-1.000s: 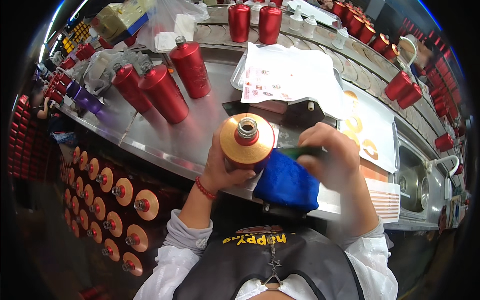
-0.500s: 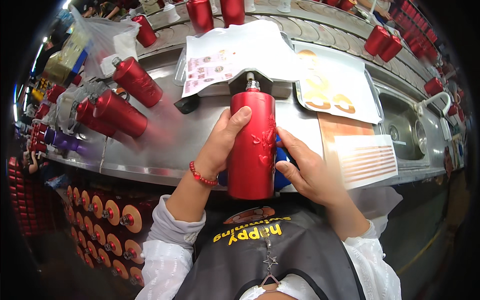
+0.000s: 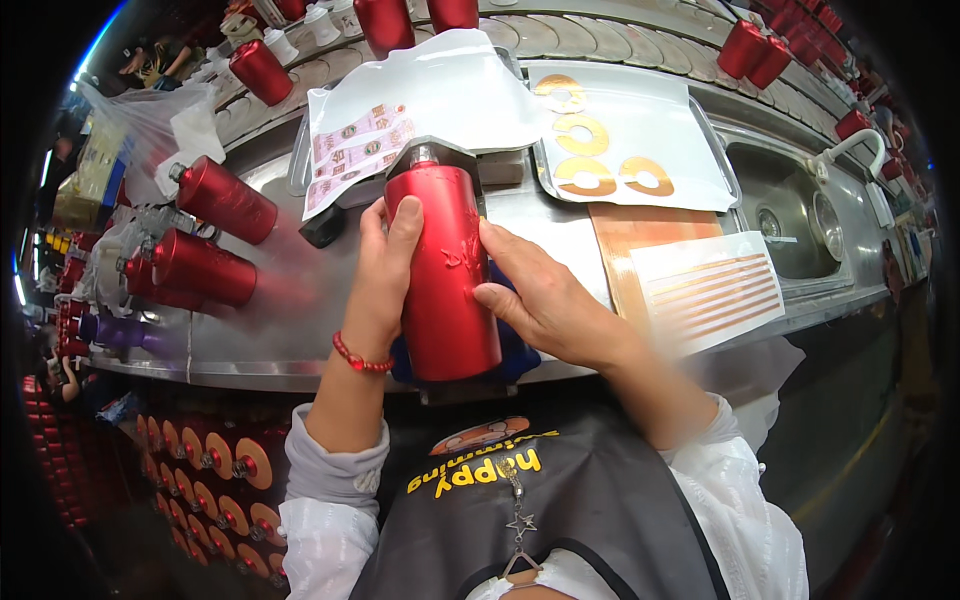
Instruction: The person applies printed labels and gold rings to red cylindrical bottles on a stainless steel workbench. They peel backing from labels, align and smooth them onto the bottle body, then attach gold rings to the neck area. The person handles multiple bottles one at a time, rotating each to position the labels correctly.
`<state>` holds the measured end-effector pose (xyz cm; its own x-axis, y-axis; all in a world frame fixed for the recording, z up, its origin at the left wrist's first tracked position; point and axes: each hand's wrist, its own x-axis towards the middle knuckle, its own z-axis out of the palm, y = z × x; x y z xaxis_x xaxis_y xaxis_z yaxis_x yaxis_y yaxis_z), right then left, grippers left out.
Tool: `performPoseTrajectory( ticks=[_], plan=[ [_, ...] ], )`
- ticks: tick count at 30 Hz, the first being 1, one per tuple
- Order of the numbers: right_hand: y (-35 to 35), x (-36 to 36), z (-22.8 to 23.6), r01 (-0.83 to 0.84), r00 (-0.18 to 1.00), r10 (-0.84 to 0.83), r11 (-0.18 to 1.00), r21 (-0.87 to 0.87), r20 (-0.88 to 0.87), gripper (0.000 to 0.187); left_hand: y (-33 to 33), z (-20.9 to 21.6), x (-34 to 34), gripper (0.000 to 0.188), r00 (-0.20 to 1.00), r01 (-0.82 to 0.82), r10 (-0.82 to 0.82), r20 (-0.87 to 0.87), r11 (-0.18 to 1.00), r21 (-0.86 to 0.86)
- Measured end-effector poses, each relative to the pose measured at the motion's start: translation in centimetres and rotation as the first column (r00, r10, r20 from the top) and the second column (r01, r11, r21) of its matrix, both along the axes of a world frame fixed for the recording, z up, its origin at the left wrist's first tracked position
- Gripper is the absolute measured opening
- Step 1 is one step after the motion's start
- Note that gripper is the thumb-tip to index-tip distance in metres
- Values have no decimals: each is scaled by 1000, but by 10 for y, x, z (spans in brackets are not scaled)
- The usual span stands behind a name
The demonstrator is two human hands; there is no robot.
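Note:
A glossy red bottle [image 3: 447,290] with raised decoration on its right side lies neck-away in front of me, tilted slightly. Its neck goes up to a dark angled holder [image 3: 465,163], and blue material [image 3: 518,352] shows beneath its body. Wrapped around its left side is my left hand [image 3: 385,260], thumb on top, a red bead bracelet at the wrist. My right hand [image 3: 540,295] grips the right side, its fingertips and thumb against the raised pattern. Just beyond lies a white sheet [image 3: 440,90] with printed pinkish labels.
Several red bottles [image 3: 205,268] lie on the steel bench at left, near a plastic bag [image 3: 150,130]. At right are a tray with gold C-shaped stickers [image 3: 582,134], a sheet of gold strips [image 3: 710,290] and a sink [image 3: 790,220]. A conveyor [image 3: 600,40] runs behind.
The bottle and both hands appear shifted left in view, along with the whole bench, as the view turned. The bottle leans more, its neck now nearer the holder. Both hands keep their hold.

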<state>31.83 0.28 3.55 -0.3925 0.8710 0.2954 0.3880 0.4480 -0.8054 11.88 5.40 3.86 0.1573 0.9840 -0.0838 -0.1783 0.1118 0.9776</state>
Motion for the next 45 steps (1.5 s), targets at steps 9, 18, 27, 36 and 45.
performPoseTrajectory(
  ticks=[9,18,27,36,45],
  plan=[
    [141,49,27,67,967,-124,967,248,223,28,-42,-39,-27,66,974,-29,128,-185,888,459],
    [305,-43,-26,-124,511,-115,971,205,852,41,-42,-43,-29,70,965,-20,121,-231,916,401],
    [300,1,-14,-64,442,-197,966,249,875,62,-36,-55,-28,63,972,-92,178,-156,892,443],
    [308,-14,-29,-90,511,-137,973,211,849,43,-36,-54,-31,61,972,-49,146,-185,892,448],
    [294,55,-14,115,408,-391,918,379,825,27,-37,-55,-29,62,980,-44,125,-158,897,441]
  ],
)
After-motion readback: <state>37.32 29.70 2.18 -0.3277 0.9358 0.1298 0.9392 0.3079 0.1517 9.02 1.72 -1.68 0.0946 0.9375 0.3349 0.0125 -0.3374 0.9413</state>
